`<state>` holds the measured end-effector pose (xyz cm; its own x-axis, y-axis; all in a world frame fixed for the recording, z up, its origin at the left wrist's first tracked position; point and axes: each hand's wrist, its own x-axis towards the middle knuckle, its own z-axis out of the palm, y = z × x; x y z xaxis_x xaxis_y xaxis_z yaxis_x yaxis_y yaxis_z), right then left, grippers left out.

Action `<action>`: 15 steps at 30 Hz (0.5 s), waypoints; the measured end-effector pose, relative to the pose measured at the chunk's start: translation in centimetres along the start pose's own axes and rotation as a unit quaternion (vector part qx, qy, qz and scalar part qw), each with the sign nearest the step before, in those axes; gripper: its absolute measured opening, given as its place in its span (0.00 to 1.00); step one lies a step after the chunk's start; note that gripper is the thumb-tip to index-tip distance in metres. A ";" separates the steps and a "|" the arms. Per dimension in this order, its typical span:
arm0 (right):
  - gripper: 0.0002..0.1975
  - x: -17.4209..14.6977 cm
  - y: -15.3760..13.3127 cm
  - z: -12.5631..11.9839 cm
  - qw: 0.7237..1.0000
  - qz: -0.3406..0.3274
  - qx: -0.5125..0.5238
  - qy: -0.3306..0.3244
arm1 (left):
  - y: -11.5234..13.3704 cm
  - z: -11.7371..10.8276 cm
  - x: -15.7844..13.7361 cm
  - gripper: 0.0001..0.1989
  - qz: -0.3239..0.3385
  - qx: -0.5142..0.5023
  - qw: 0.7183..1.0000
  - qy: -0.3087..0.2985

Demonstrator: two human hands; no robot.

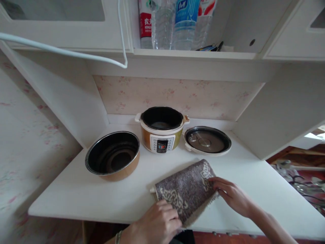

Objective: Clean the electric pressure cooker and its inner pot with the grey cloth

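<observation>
A grey-brown towel [188,188] with cream scroll patterns lies folded on the white countertop near its front edge. My left hand [158,222] is closed on the towel's near left corner, its fingertips partly hidden. At the right edge, my right hand [225,191] pinches the cloth between thumb and fingers. Behind the towel stands an electric cooker [162,130] with its top uncovered, showing a dark interior. A round pot [115,157], black inside and tan outside, sits left of the cooker. To the right rests the cooker's lid [207,140], its metal underside facing up.
Above the countertop [76,200] is a cabinet shelf [198,54] with several plastic bottles [186,25]. A white cable [76,52] hangs at upper left. Side panels [274,108] stand on both sides. Glassware shows beyond the counter's right edge.
</observation>
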<state>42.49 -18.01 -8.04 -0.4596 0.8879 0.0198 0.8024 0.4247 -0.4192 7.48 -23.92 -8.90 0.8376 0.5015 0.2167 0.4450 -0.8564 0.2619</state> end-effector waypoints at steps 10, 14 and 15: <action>0.17 0.6 -2.5 1.3 0.996 0.046 -0.025 0.070 | -0.6 -2.0 1.9 0.17 -0.111 -0.171 0.979 -0.001; 0.20 4.6 -7.1 4.4 0.988 0.000 -0.059 0.146 | -2.6 -2.5 4.6 0.16 -0.239 -0.171 0.950 0.110; 0.21 5.5 -8.0 5.4 0.991 -0.016 -0.068 0.115 | -3.2 -2.1 5.1 0.16 -0.264 -0.161 0.943 0.121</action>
<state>31.49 -17.50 -9.43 -0.3998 0.8836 0.2437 0.8397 0.4597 -0.2891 9.66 -18.38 -6.61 0.4120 0.8941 0.1755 0.6280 -0.4182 0.6563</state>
